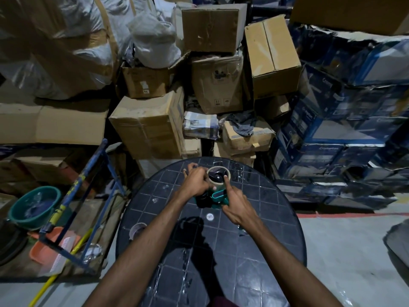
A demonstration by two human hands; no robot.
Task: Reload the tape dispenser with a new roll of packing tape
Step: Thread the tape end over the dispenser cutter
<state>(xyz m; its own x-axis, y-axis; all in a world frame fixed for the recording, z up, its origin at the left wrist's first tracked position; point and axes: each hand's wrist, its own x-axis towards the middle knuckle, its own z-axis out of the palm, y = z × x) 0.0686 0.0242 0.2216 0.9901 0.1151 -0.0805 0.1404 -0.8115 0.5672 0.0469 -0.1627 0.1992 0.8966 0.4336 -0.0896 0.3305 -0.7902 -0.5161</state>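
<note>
My left hand (195, 181) is curling round the left side of the packing tape roll (219, 167), steadying it. My right hand (235, 206) is holding the teal tape dispenser (218, 196), with its index finger pressing straight onto the roll's rim. The roll is sitting over the dispenser's hub, on the far part of the round tiled table (254, 229). I am judging the seating step as under way. The next move calls for pushing the roll fully home, then finding its free end for threading.

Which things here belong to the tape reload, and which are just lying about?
Job: tape dispenser, tape roll, left hand, right hand.
Lying about: cardboard boxes, green basin, orange tray, blue printed cartons.
</note>
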